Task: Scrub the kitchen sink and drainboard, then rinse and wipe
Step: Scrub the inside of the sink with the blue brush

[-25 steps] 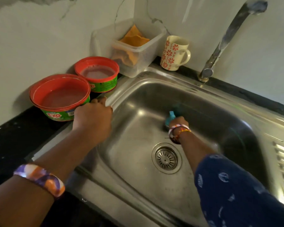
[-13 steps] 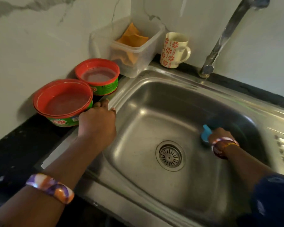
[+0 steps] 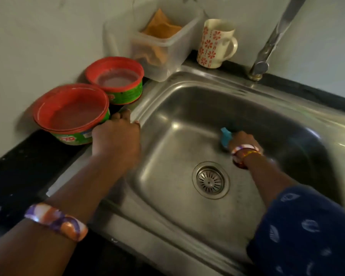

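Back toward the basin's middle from its right wall moves the right hand (image 3: 242, 139), fingers curled round a blue scrubber (image 3: 225, 137) just above and right of the drain (image 3: 210, 180) in the steel sink (image 3: 167, 120). Left of the drain, the left hand (image 3: 116, 136) rests on the sink's rim, fingers bent over the edge, beside two red tubs (image 3: 70, 114).

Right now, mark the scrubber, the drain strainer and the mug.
scrubber (image 3: 225, 136), head view, on its blue edge beside the right hand.
drain strainer (image 3: 210, 180), head view, centre of the grate.
mug (image 3: 211, 46), head view, flowered side.
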The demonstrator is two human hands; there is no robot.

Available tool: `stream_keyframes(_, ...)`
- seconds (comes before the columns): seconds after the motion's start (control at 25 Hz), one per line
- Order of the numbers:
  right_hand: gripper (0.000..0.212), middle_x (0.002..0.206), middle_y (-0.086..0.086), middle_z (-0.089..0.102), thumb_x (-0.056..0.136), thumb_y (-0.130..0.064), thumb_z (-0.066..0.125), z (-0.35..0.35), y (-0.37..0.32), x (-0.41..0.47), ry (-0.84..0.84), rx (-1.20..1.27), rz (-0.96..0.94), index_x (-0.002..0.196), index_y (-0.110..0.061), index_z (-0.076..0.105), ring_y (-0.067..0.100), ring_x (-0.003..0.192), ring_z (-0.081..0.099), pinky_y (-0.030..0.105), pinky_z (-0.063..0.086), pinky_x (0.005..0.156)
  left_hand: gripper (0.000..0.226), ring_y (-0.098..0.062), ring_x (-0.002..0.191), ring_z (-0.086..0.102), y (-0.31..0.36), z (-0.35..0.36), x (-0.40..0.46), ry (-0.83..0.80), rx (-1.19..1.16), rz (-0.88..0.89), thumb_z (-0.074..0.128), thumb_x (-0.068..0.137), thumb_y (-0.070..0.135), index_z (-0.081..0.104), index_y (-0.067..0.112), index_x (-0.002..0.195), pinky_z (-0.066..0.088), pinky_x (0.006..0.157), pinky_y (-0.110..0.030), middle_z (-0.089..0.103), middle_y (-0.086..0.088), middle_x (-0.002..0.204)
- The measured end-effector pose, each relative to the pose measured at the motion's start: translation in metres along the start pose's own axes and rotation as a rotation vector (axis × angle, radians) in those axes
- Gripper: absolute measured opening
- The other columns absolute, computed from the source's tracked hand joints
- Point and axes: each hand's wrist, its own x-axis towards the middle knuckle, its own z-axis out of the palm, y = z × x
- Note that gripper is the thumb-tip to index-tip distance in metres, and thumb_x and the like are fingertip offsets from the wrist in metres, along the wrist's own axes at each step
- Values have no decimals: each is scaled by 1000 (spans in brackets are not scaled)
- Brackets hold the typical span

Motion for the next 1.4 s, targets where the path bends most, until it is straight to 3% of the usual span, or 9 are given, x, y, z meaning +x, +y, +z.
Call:
stream_keyframes(0.2, 40, 121, 23, 61, 87, -22, 60, -35, 59, -1, -42, -178, 158, 118, 4, 61, 34, 111, 59, 35, 47, 89, 41, -24, 123, 44, 0, -1, 1, 10, -29, 26, 47, 91, 31, 48, 23, 131, 43, 68, -32, 30, -7, 145)
stream_keyframes(0.48, 43, 134, 17, 53, 93, -29, 51, 40, -112, 23, -186, 241, -238, 129, -6, 55, 33, 124, 50, 31, 42, 94, 44, -22, 127, 42, 1, 2, 0, 45, 22, 35, 41, 94, 34, 39, 30, 138, 44, 69, -30, 25, -4, 150)
stream_keyframes(0.56, 43, 131, 19, 55, 92, -30, 51, 29, -80, 23, -167, 148, -224, 127, -6, 56, 34, 121, 53, 33, 43, 93, 42, -22, 127, 43, 2, 0, 0, 42, 22, 23, 41, 94, 32, 41, 29, 136, 47, 71, -31, 26, -4, 149)
stream_keyframes(0.72, 36, 122, 20, 61, 90, -23, 53, -25, 47, 19, -99, -146, 83, 119, -2, 62, 32, 112, 59, 34, 46, 87, 40, -22, 127, 42, 0, -2, 1, 25, -38, 24, 42, 94, 30, 44, 27, 134, 48, 75, -32, 26, -4, 149)
stream_keyframes(0.84, 39, 119, 21, 63, 89, -22, 57, -42, 82, 12, -110, -230, 218, 117, 5, 61, 30, 108, 61, 28, 41, 75, 40, -22, 126, 42, -1, -1, 0, 30, -47, 43, 43, 93, 31, 46, 26, 133, 49, 77, -32, 28, -6, 148)
stream_keyframes(1.04, 42, 127, 15, 59, 89, -28, 59, 19, -44, 42, -186, 240, -26, 122, -1, 58, 30, 117, 57, 32, 45, 87, 41, -20, 130, 39, -1, 1, 0, 54, -48, 62, 39, 95, 31, 42, 28, 136, 49, 79, -30, 23, -5, 151)
stream_keyframes(1.16, 44, 132, 15, 56, 92, -30, 54, 40, -114, 37, -219, 268, -218, 127, -4, 55, 31, 122, 53, 30, 42, 94, 43, -18, 132, 38, 1, 0, 1, 73, -22, 59, 38, 96, 34, 38, 30, 139, 49, 80, -28, 20, -3, 153)
stream_keyframes(1.28, 40, 130, 18, 56, 95, -30, 48, 21, -65, 14, -128, 63, -192, 126, -6, 57, 33, 119, 54, 33, 43, 92, 42, -18, 130, 40, 0, -1, -1, 68, -6, 44, 40, 94, 35, 42, 29, 136, 49, 76, -28, 24, -3, 152)
stream_keyframes(1.4, 38, 125, 19, 59, 93, -28, 51, -21, 44, -1, -41, -112, 104, 121, -4, 60, 33, 114, 57, 35, 45, 91, 40, -21, 127, 42, -1, -2, -1, 42, -45, 40, 42, 93, 32, 45, 27, 133, 49, 76, -30, 28, -4, 148)
